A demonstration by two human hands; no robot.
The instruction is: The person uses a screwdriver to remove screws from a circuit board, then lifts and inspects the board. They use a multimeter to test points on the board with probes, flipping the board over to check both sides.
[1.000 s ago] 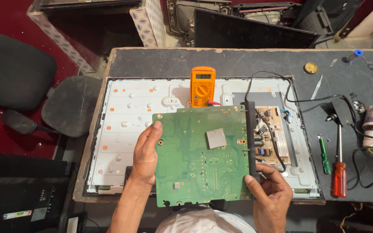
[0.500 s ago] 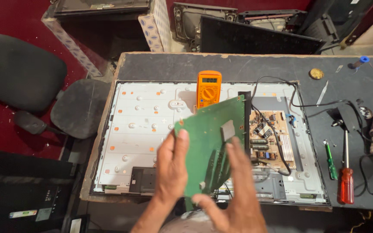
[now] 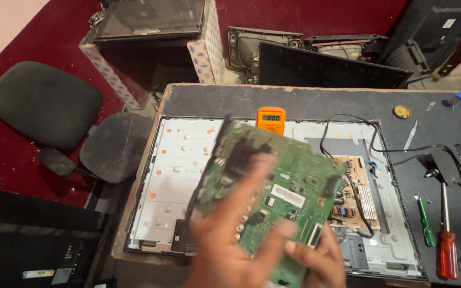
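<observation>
Both my hands hold a green circuit board (image 3: 289, 186) tilted above the open back of a flat screen panel (image 3: 182, 170). The board's component side faces me, with chips, connectors and a white label showing. My left hand (image 3: 228, 240), blurred by motion, grips the board's lower left part, with fingers spread over its face. At the lower right edge, my right hand (image 3: 318, 261) pinches the board. An orange multimeter (image 3: 271, 118) lies on the panel just beyond the board.
A tan power board (image 3: 356, 192) with black cables sits in the panel at the right. A red-handled screwdriver (image 3: 446, 256) and a green one (image 3: 425, 221) lie on the dark table (image 3: 316, 98). A black office chair (image 3: 54, 106) stands to the left, with old screens behind the table.
The board has been turned over from its plain solder side through an edge-on tilt to its component side. Both hands shifted their grip lower on it.
</observation>
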